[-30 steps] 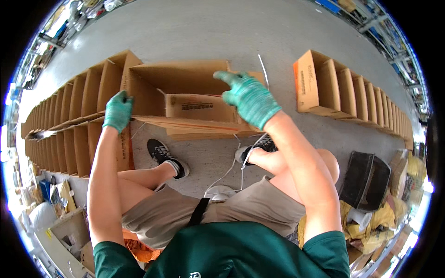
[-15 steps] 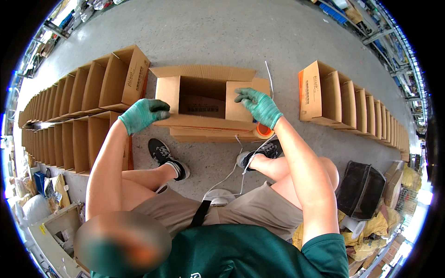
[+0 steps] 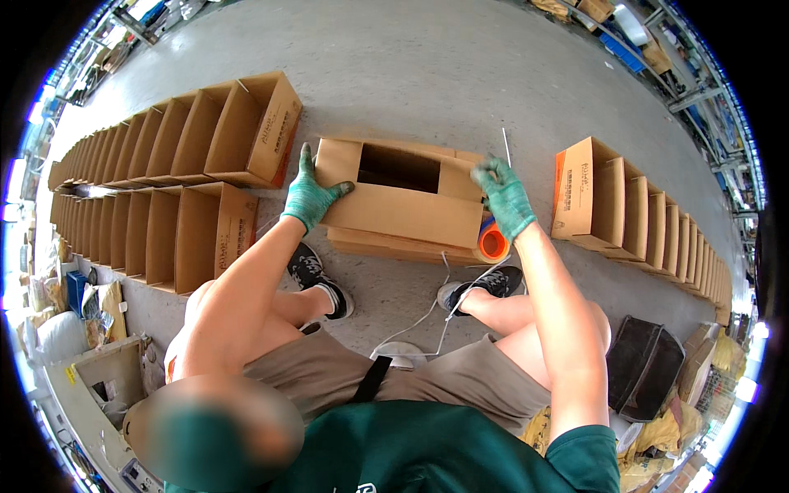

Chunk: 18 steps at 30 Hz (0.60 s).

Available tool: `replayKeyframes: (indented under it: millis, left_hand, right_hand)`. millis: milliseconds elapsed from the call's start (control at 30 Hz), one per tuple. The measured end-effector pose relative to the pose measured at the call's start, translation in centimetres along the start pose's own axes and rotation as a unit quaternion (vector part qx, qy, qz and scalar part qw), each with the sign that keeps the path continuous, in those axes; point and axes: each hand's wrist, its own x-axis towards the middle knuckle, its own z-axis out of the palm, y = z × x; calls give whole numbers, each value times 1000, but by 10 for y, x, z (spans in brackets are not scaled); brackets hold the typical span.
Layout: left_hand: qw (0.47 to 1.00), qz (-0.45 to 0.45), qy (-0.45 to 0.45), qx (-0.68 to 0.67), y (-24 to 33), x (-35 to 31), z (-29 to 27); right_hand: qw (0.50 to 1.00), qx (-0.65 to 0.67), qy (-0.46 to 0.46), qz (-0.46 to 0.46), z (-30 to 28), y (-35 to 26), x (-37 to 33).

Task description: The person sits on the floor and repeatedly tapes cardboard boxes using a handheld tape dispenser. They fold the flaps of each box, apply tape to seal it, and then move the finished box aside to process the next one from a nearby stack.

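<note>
Hands apart, one at each end of a single box (image 3: 401, 207).
My left hand (image 3: 316, 197) spreads at its left end, thumb over the near flap; my right hand (image 3: 505, 197) bends its fingers at the right end, grip unclear. Green knit gloves, both. Box: oblong, brown cardboard, in front of me above more cardboard (image 3: 394, 245); dark gap between folded flaps. Just right of it, one orange roll (image 3: 493, 245). Three box rows: two left (image 3: 279, 127) (image 3: 237, 232), one right (image 3: 574, 189). Two dark shoes (image 3: 307, 268) (image 3: 498, 282), grey floor (image 3: 411, 74).

At the frame's centre, a cardboard box (image 3: 403, 207) is flanked by the gloved left hand (image 3: 310, 197) and right hand (image 3: 505, 200).
</note>
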Motion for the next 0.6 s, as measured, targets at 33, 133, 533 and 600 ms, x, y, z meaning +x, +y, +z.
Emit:
replayKeyframes:
  millis: [33,133,533,600]
  left_hand:
    - [999,28,-5,-25,6,1,7]
    - [994,81,-2,-78,17,-9,10]
    - [995,86,-9,-48,-11,-23,8]
    - [995,86,18,-43,-16,-26,15]
  right_hand:
    - [999,-48,-2,-24,-10,29,0]
    - [990,-116,32,-70,2,56,-11]
    - [989,-131,24,-70,17,47,-7]
    - [984,-160,31,-78,21,45,-8]
